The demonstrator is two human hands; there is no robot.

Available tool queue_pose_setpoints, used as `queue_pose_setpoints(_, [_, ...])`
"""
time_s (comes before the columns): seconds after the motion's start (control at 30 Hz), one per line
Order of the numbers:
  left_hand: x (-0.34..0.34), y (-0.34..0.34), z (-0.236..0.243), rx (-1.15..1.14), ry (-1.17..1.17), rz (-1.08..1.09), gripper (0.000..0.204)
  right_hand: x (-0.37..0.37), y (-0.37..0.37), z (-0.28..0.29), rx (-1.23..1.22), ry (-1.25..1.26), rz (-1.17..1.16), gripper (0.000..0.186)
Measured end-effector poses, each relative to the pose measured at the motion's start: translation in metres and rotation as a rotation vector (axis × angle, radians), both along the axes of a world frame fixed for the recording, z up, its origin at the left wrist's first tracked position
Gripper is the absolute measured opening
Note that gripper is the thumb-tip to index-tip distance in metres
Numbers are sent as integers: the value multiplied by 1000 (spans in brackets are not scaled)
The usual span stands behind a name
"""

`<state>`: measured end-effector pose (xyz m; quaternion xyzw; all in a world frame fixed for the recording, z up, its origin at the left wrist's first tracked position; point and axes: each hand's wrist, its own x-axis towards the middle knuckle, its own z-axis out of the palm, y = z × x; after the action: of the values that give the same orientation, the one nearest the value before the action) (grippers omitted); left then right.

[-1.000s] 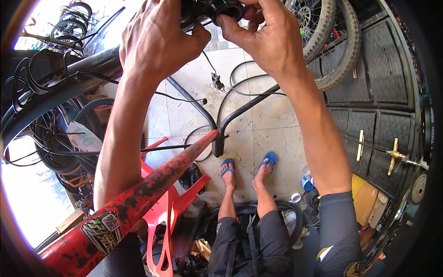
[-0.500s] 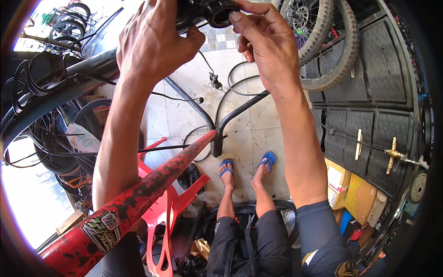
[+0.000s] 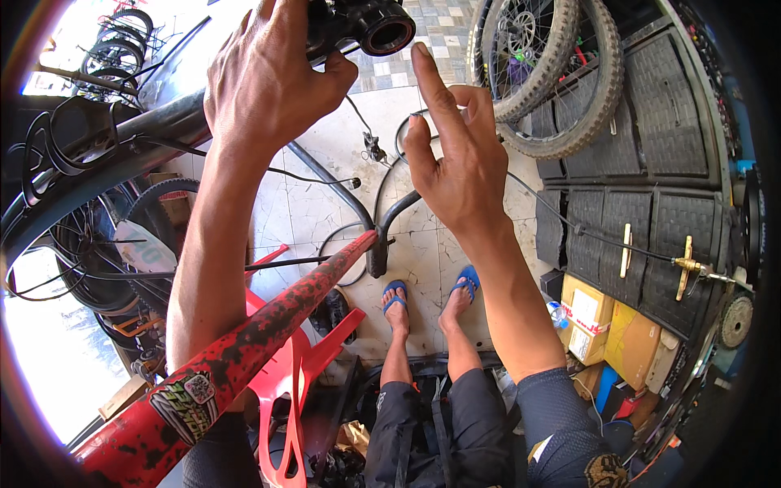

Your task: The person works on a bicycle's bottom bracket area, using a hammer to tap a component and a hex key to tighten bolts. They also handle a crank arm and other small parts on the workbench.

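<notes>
My left hand [image 3: 272, 85] grips a black bike frame [image 3: 167, 118] at the top of the view, its thumb curled beneath; the far fingertips are cut off by the edge. Just right of that hand is the frame's round, hollow shell [image 3: 387, 36], which looks like a bottom bracket shell, with a thin reddish-brown ring inside its mouth. My right hand [image 3: 464, 159] hangs below the shell and holds nothing. Its index finger points up towards the opening without touching it, the thumb stands apart, and the other fingers are partly bent.
A mottled red pole [image 3: 268, 325] crosses under my left forearm to a forked dark base [image 3: 378, 252]. A red plastic chair [image 3: 297, 370] is beside it. Bike wheels [image 3: 569, 81] lean at upper right against black panels [image 3: 651, 114]. Cables and a small caliper-like part [image 3: 373, 147] hang ahead.
My right hand has come away from the shell's rim, moving down and slightly left, with its index finger now extended. My left hand keeps its hold on the frame.
</notes>
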<state>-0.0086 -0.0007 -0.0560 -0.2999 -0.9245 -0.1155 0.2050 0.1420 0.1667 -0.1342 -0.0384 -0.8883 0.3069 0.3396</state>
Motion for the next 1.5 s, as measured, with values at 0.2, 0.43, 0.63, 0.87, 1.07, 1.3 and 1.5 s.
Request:
queue_pose_setpoints(0.2, [3, 3, 3, 9, -24, 11, 86, -9, -2, 8, 80, -95, -51, 77])
queue_pose_setpoints(0.43, [4, 5, 8, 20, -57, -7, 85, -14, -18, 3, -55, -216, -11, 99])
queue_pose_setpoints(0.63, [8, 7, 9, 37, -79, -9, 83, -8, -40, 19, -549, -326, 156, 109])
queue_pose_setpoints(0.87, [5, 7, 9, 45, -80, -25, 81, -3, -58, 55, -1343, -373, 420, 110])
queue_pose_setpoints(1.07, [1, 5, 7, 22, -41, -51, 79, 0, -46, 70, -1740, -433, 667, 99])
queue_pose_setpoints(1.3, [2, 5, 7, 47, -70, -43, 78, -1, -43, 47, -2347, -81, 1245, 76])
queue_pose_setpoints(1.5, [3, 5, 7, 13, -33, -34, 81, 1, -36, 16, -2509, 230, 1499, 64])
